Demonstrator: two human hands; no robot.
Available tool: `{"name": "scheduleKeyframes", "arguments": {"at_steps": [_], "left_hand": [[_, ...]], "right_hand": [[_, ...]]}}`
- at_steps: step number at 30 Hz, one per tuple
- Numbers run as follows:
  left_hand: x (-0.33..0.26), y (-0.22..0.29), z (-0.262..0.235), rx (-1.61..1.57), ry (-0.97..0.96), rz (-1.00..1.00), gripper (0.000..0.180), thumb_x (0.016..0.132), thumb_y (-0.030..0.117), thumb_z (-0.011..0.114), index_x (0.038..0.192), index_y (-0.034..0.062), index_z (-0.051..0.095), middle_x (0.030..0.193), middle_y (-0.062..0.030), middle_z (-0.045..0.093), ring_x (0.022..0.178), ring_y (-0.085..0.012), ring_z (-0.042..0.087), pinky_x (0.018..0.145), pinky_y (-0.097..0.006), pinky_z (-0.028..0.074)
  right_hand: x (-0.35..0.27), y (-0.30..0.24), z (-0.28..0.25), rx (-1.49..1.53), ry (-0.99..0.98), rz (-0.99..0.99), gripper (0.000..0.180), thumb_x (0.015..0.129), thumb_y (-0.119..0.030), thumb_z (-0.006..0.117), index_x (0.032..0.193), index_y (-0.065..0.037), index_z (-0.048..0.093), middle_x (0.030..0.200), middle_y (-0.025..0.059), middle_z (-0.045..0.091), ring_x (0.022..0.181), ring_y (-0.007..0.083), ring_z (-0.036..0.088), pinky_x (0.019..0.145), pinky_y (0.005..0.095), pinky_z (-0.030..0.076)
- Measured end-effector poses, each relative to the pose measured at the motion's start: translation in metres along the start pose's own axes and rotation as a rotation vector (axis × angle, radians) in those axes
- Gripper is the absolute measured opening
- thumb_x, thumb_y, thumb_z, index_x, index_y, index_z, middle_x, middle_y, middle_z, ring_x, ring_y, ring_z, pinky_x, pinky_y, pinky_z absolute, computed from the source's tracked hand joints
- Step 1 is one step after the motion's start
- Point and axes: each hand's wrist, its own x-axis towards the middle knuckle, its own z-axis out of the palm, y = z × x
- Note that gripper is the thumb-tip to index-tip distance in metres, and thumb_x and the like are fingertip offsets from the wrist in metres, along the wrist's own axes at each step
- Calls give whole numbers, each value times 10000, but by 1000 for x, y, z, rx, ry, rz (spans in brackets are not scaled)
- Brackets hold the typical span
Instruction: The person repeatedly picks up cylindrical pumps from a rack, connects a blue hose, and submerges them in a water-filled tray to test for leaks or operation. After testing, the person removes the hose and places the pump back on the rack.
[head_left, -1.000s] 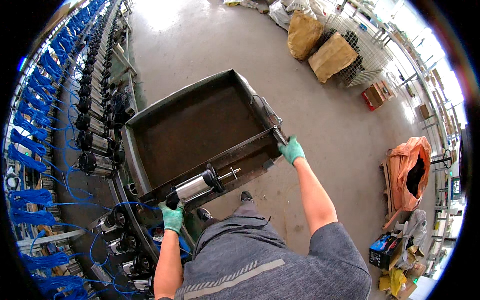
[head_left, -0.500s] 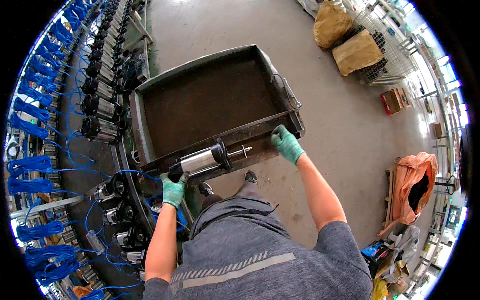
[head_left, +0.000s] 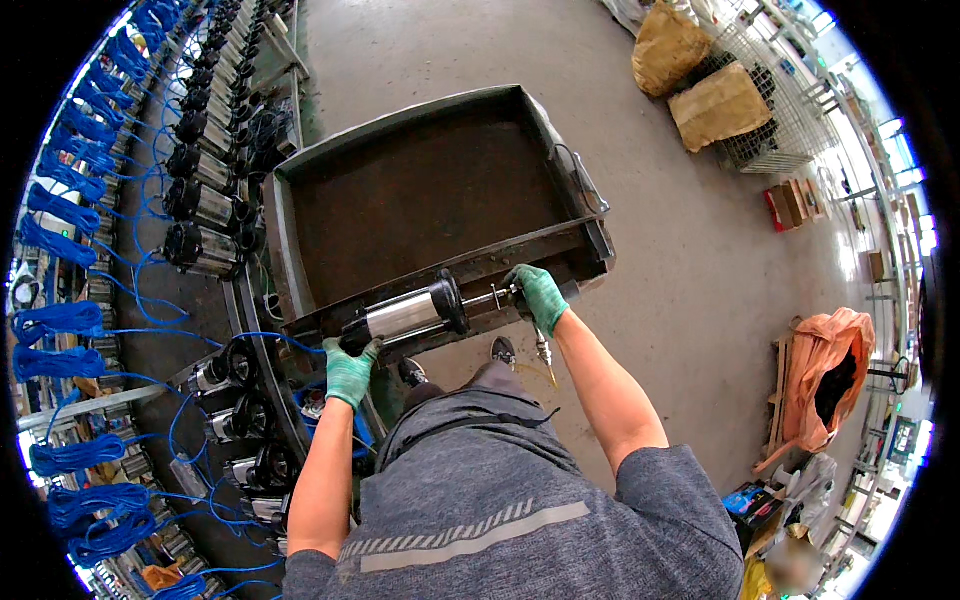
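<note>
A pump-like unit with a shiny steel cylinder and black end caps [head_left: 403, 316] lies on the front ledge of a dark metal tray [head_left: 285, 240]. My left hand [head_left: 350, 372], in a green glove, is closed around its left black end. From the right end cap a thin metal shaft [head_left: 484, 300] sticks out with a small crosspiece. My gloved right hand [head_left: 540, 298] grips an air tool with a metal hose fitting [head_left: 543, 350] and a thin yellowish hose. The tool's front meets or nearly meets the shaft tip; my fingers hide most of its body.
Along the left run rows of similar steel units [head_left: 205, 248] with coiled blue cables [head_left: 62, 325]. At the right are an orange sack [head_left: 828, 350], a wire cage [head_left: 790, 110] with brown paper on it, and a cardboard box [head_left: 790, 205].
My right hand has moved left to the shaft end, and the air tool with its hose now shows in it. My left hand stays on the unit's left end.
</note>
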Motion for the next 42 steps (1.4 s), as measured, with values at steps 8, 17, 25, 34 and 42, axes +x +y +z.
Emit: {"name": "scheduleKeyframes", "arguments": {"at_steps": [8,17,25,34,42], "left_hand": [[-5,21,-6,193,65,-9,704,792,327,924,1219,-23,487,1091,-165,718,971,-265,676,906,-376,541],[-7,26,-9,314,79,-18,796,756,433,928,1231,-45,505,1101,-213,728,1005,-322,704,911,-397,549],[-1,17,-9,271,37,-34,733,794,345,917,1248,-44,493,1135,-202,717,1008,-293,687,934,-375,536],[-2,2,-2,85,52,22,690,798,296,923,1206,-9,458,1115,-141,686,983,-232,642,917,-361,520],[3,-7,1,22,17,66,674,826,269,894,1251,-19,457,1116,-149,690,990,-255,651,926,-369,521]], "right_hand": [[4,-1,8,78,70,102,211,922,-243,541,777,-135,650,621,13,525,472,134,453,431,306,327],[4,-5,16,92,134,176,241,906,-267,549,707,-144,606,570,10,491,428,140,413,409,304,295],[-4,-12,20,46,134,140,251,939,-265,519,748,-144,628,566,-1,506,434,136,419,409,306,292],[15,-5,-57,-640,166,-240,255,928,-112,632,1157,-59,534,852,82,622,745,217,580,661,411,513],[52,-57,-156,-1435,583,-65,307,977,-178,497,1238,-43,586,1041,294,714,999,471,697,842,557,568]]}}
